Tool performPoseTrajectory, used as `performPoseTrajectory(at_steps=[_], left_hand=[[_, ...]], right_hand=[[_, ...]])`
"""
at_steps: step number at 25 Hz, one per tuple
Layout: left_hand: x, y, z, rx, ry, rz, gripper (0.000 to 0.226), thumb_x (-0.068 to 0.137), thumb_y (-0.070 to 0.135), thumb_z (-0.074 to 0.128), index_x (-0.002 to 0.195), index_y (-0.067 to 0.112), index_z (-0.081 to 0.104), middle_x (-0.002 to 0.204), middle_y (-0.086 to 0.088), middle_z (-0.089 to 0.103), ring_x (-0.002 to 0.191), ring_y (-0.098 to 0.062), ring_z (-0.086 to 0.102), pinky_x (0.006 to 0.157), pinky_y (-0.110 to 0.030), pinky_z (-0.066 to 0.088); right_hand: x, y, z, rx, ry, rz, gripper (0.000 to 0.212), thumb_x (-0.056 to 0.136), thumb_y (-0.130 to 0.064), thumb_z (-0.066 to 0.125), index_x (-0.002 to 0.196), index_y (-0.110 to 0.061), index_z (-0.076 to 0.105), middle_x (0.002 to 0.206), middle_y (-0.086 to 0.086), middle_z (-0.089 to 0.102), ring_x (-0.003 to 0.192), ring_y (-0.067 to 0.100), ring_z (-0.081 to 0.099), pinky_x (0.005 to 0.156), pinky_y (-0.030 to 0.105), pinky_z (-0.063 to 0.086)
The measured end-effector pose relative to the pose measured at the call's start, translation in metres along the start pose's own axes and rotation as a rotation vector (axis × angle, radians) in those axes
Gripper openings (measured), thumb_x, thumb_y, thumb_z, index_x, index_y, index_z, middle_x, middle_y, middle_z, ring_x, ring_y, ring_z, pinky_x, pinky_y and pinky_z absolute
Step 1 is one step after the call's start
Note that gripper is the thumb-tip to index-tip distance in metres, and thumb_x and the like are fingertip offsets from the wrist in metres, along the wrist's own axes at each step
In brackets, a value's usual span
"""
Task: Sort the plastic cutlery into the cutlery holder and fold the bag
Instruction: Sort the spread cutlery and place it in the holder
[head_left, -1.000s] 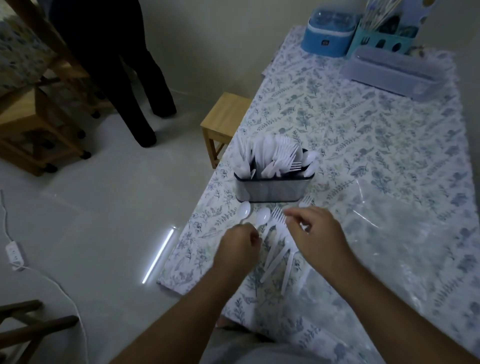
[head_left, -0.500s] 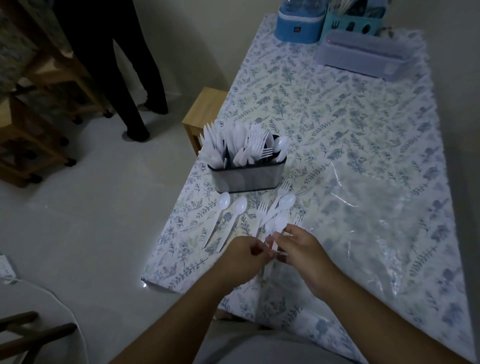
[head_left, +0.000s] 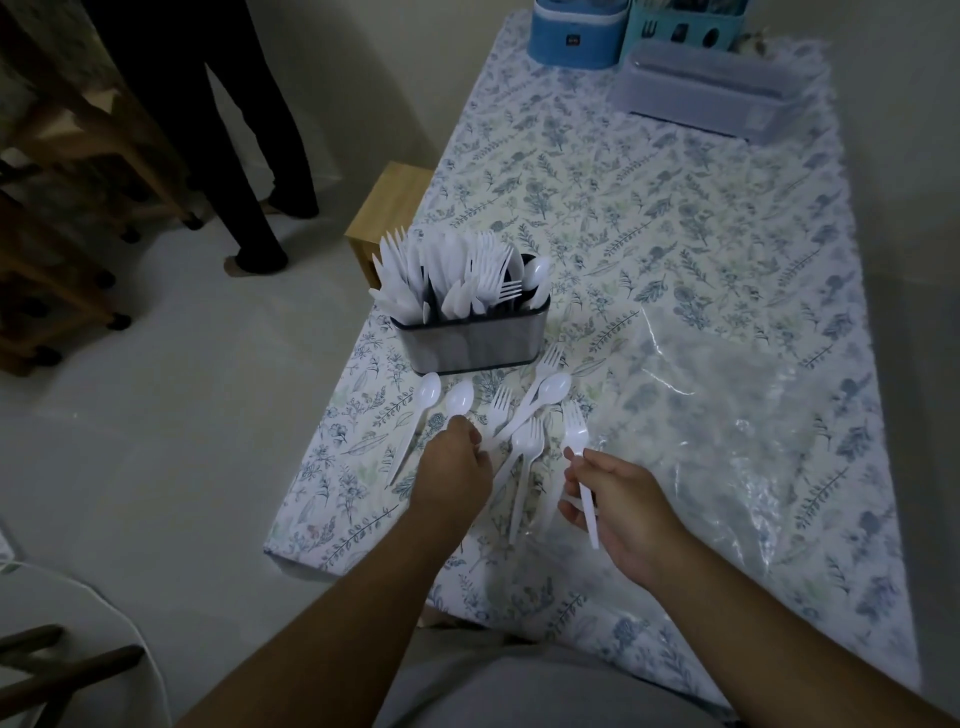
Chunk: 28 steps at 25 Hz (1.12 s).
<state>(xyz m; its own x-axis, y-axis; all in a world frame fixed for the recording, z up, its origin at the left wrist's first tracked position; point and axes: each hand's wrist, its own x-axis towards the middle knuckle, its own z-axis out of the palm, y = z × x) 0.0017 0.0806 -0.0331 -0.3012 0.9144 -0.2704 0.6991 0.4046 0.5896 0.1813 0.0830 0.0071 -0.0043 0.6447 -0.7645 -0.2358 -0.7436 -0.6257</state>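
A grey cutlery holder (head_left: 470, 345) stands near the table's left edge, packed with white plastic forks, knives and spoons. In front of it lie loose white spoons (head_left: 429, 391) and forks (head_left: 501, 405) on the floral tablecloth. My right hand (head_left: 621, 499) holds a white fork (head_left: 577, 439) by its handle, tines pointing away. My left hand (head_left: 457, 467) rests fingers-down on the handles of the loose cutlery; whether it grips one is hidden. A clear plastic bag (head_left: 727, 415) lies flat to the right.
At the table's far end stand a blue box (head_left: 574, 36), a teal caddy (head_left: 685, 26) and a pale lidded container (head_left: 711, 91). A wooden stool (head_left: 389, 208) sits beside the table's left edge. A person's dark-trousered legs (head_left: 249, 156) stand on the floor at left.
My hands have parted. The right hand has lifted one fork away to the right, and the left hand has moved to the loose cutlery at left.
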Motion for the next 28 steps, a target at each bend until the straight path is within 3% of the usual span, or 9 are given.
performPoseTrajectory(at_steps=[2,5,8,11,13,15,17,20,28], left_hand=[[-0.011,0.003,-0.003,-0.121,0.006,-0.026,0.011,0.095,0.011,0.061,0.105,0.015,0.058,0.092,-0.001,0.069,0.081,-0.014,0.066,0.068,-0.029,0.056],[-0.035,0.022,-0.007,-0.411,-0.066,-0.111,0.01,0.095,0.013,0.066,0.102,0.019,0.061,0.089,0.003,0.069,0.077,-0.012,0.065,0.065,-0.021,0.052],[-0.048,0.036,-0.002,-0.573,-0.256,-0.077,0.008,0.093,0.007,0.065,0.095,0.014,0.068,0.084,0.001,0.073,0.07,-0.008,0.065,0.063,-0.021,0.053],[-0.046,0.038,0.007,-0.445,-0.267,0.0,0.01,0.09,0.007,0.063,0.091,0.015,0.069,0.08,0.005,0.073,0.07,-0.005,0.067,0.066,-0.02,0.054],[-0.036,0.034,0.013,-0.257,-0.154,0.0,0.005,0.09,0.014,0.064,0.094,0.017,0.065,0.082,0.007,0.07,0.072,-0.006,0.065,0.061,-0.015,0.05],[-0.024,0.03,0.018,-0.128,-0.106,0.003,0.012,0.093,0.024,0.065,0.102,0.016,0.061,0.088,0.003,0.068,0.075,-0.012,0.064,0.062,-0.022,0.051],[-0.012,0.029,0.025,-0.066,-0.099,0.008,0.014,0.095,0.029,0.063,0.1,0.016,0.059,0.087,0.001,0.065,0.076,-0.014,0.062,0.062,-0.026,0.049],[0.001,0.035,0.033,0.04,-0.091,0.021,0.01,0.096,0.023,0.062,0.089,0.016,0.059,0.084,0.001,0.062,0.076,-0.015,0.061,0.062,-0.023,0.045],[0.004,0.049,0.041,-0.046,-0.071,0.081,0.017,0.094,0.02,0.065,0.109,0.012,0.061,0.101,-0.005,0.062,0.083,-0.016,0.063,0.076,-0.031,0.057]], right_hand=[[0.001,-0.002,0.001,0.042,-0.002,0.019,0.02,0.102,-0.006,0.052,0.116,-0.001,0.066,0.084,0.008,0.055,0.073,0.018,0.052,0.077,0.038,0.05],[0.004,-0.001,0.004,0.074,-0.032,0.012,0.021,0.102,-0.004,0.048,0.114,0.001,0.065,0.079,0.008,0.053,0.07,0.018,0.051,0.081,0.037,0.045],[0.001,0.003,0.007,0.039,-0.137,-0.023,0.022,0.103,-0.015,0.053,0.106,-0.005,0.072,0.09,0.01,0.076,0.084,0.021,0.073,0.081,0.032,0.056],[0.0,0.006,0.004,-0.041,-0.104,-0.063,0.023,0.103,-0.019,0.054,0.104,-0.01,0.074,0.102,0.006,0.077,0.093,0.016,0.074,0.072,0.027,0.058],[0.003,0.006,-0.003,-0.071,-0.029,-0.077,0.025,0.105,-0.019,0.049,0.108,-0.007,0.071,0.092,0.009,0.073,0.079,0.022,0.071,0.068,0.035,0.057],[0.002,0.006,-0.012,-0.235,0.027,-0.107,0.027,0.106,-0.021,0.045,0.113,-0.011,0.069,0.085,0.008,0.064,0.066,0.019,0.056,0.059,0.033,0.048],[0.001,0.009,-0.018,-0.316,0.051,-0.109,0.029,0.107,-0.024,0.041,0.116,-0.017,0.067,0.083,0.005,0.059,0.063,0.016,0.045,0.056,0.031,0.038],[0.004,0.014,-0.024,-0.285,0.059,-0.057,0.03,0.108,-0.024,0.038,0.123,-0.017,0.064,0.085,0.006,0.056,0.065,0.015,0.044,0.056,0.029,0.037],[0.009,0.018,-0.036,-0.092,0.065,0.015,0.026,0.104,-0.015,0.048,0.12,-0.011,0.067,0.091,0.008,0.055,0.068,0.015,0.045,0.061,0.028,0.034]])
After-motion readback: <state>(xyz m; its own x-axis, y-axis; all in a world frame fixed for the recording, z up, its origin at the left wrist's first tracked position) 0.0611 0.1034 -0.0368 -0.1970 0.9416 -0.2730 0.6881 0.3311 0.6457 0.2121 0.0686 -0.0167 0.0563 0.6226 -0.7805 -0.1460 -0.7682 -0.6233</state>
